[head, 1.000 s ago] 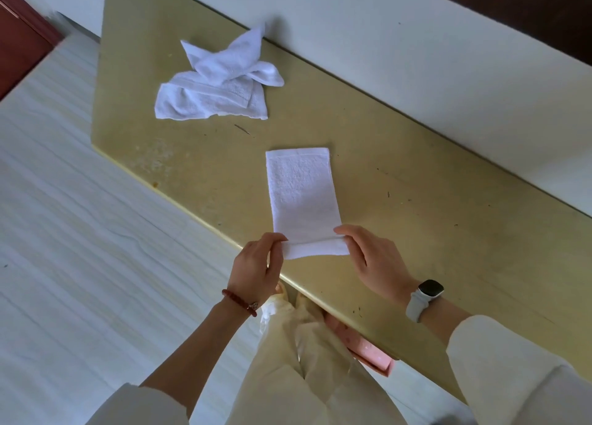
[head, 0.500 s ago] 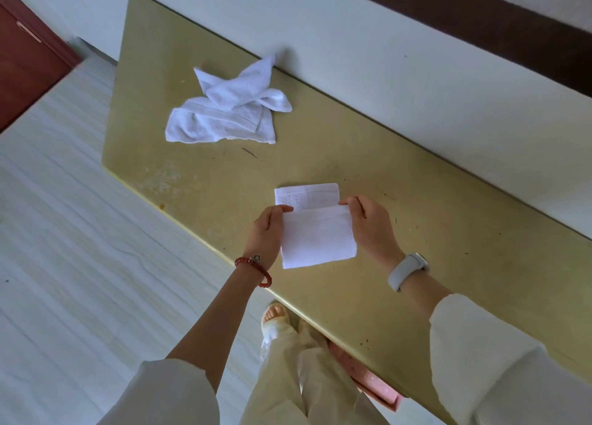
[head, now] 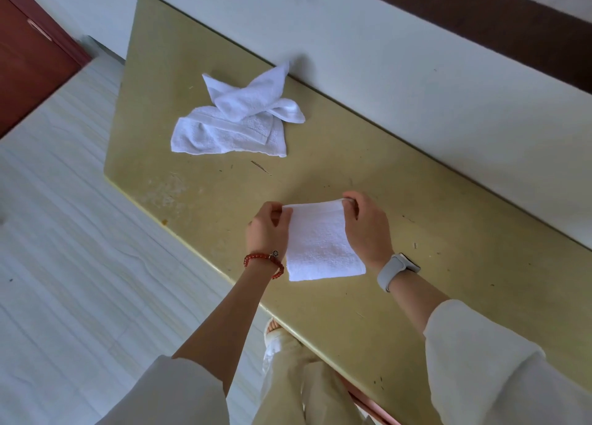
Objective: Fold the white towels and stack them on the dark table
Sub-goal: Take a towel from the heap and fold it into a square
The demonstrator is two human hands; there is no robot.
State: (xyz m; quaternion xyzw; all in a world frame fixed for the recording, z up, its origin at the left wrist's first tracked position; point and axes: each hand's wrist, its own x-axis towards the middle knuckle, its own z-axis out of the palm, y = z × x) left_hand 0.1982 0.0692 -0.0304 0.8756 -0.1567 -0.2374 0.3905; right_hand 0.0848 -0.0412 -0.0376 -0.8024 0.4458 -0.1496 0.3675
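Towel [head: 323, 242]: fold closing on counter [head: 448, 232]; my left hand [head: 267, 229] and right hand [head: 366, 229] pinch far corners; next, release, press flat; heap [head: 237, 120] unfolded.

Plain indoor room, most likely domestic or a guest room; exact use cannot be told. Evidence: long yellow-green table [head: 416, 232] set flush against a white wall [head: 384, 56] with a dark brown band [head: 496, 24] high on the far right; pale wood-grain floor [head: 64, 264] on the left; reddish-brown wooden door or cabinet [head: 28, 56] at far left. Crumpled white towels [head: 237, 120] lie on the tabletop.
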